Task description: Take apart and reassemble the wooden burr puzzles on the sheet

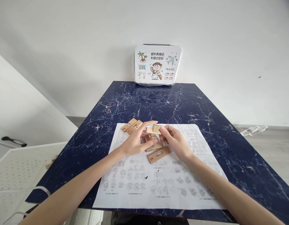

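Blocks [154, 128] between left hand [135, 142], right hand [176, 143]

The cluster [154, 129] is a few pale wooden blocks crossed into one another: a flat bar lying level, with a short stub standing up through it. It hangs just above the far half of the sheet [158, 187], pinched between the fingers [148, 124] of the left hand [135, 142] and those of the right hand [176, 142]. Beneath it, flat on the sheet, lies a slotted block [159, 155] marked 2, its long side slanting. A second block [154, 147] lies just beyond, partly hidden. A pair [131, 125] of notched blocks lies touching across the sheet's far edge, near its left corner.
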Demonstrator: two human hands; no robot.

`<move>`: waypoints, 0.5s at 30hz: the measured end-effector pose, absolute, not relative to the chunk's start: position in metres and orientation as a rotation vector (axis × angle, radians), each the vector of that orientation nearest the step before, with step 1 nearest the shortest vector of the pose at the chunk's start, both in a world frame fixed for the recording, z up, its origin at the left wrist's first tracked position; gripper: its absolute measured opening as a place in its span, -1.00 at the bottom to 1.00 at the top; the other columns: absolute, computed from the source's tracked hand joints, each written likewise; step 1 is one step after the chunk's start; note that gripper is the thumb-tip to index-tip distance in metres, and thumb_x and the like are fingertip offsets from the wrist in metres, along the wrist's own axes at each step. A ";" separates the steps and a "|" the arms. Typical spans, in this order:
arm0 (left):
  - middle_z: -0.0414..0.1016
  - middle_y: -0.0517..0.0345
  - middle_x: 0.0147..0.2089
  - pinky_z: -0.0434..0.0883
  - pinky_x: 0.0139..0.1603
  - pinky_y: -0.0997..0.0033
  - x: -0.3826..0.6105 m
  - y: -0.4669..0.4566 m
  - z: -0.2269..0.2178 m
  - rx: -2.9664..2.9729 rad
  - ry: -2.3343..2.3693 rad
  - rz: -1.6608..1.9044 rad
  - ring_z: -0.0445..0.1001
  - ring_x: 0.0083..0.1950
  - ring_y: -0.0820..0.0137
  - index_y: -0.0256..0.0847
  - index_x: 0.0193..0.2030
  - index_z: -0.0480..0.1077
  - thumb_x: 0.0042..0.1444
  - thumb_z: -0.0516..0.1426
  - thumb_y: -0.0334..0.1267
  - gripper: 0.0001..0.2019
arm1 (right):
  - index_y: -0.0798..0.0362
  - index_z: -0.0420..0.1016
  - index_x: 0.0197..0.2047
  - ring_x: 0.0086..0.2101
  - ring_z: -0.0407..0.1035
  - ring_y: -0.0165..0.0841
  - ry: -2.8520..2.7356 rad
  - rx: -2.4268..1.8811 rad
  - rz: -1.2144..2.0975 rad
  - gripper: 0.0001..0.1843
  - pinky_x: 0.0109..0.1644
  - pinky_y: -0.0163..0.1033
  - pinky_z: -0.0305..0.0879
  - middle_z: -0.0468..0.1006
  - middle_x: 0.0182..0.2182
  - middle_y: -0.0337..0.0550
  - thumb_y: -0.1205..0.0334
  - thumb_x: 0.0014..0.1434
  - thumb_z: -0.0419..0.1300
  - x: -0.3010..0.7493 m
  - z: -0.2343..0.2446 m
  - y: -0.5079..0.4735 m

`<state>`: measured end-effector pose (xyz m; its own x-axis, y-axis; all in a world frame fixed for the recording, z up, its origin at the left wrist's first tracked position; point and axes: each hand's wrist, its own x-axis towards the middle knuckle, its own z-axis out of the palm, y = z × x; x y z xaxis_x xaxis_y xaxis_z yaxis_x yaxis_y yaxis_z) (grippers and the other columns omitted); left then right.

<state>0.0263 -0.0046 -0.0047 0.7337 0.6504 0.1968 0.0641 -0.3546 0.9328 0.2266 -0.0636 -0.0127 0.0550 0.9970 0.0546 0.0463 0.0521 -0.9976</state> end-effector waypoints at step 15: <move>0.71 0.02 -0.14 0.47 -0.25 0.32 0.025 -0.007 0.003 1.798 0.566 0.589 0.70 -0.16 0.22 -0.09 0.46 0.14 0.39 0.21 -0.16 -0.43 | -0.01 0.47 -0.24 -0.48 0.39 -0.36 -1.249 -1.203 1.033 -0.54 -0.38 -0.22 0.35 0.49 -0.46 -0.24 -0.27 0.35 0.26 0.224 -0.014 -0.065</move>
<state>0.0249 -0.0069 0.0028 0.7617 0.6377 0.1148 0.0891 -0.2785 0.9563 0.2237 -0.0645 -0.0140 0.0765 0.9897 0.1207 0.0674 0.1156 -0.9910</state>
